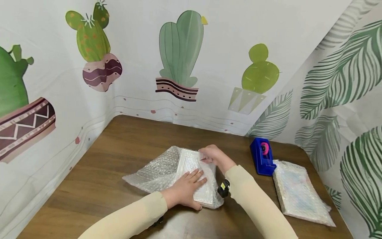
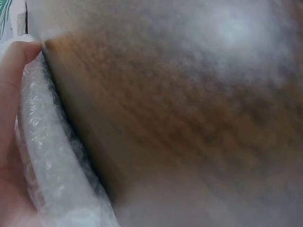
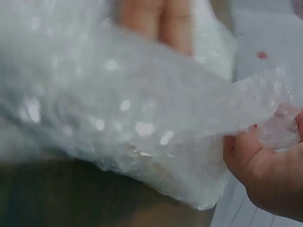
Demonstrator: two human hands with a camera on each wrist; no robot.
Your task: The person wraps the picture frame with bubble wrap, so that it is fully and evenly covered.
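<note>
A flat white rectangular item with a raised border, like a picture frame (image 1: 186, 161), lies on the table on a sheet of bubble wrap (image 1: 158, 172). My left hand (image 1: 186, 188) rests on its face with the fingers spread. In the left wrist view, the thumb lies along the wrapped edge. At the item's upper right, my right hand (image 1: 213, 154) pinches the bubble wrap's edge and holds it folded over the right side. The right wrist view shows that flap pulled taut into the fingertips (image 3: 246, 144). Loose wrap spreads out to the left.
A blue tape dispenser (image 1: 260, 159) with a pink core stands at the back right of the wooden table (image 1: 98, 172). In front of it lies another flat package in bubble wrap (image 1: 298, 191). A cloth printed with cacti and leaves (image 1: 218, 59) hangs behind the table.
</note>
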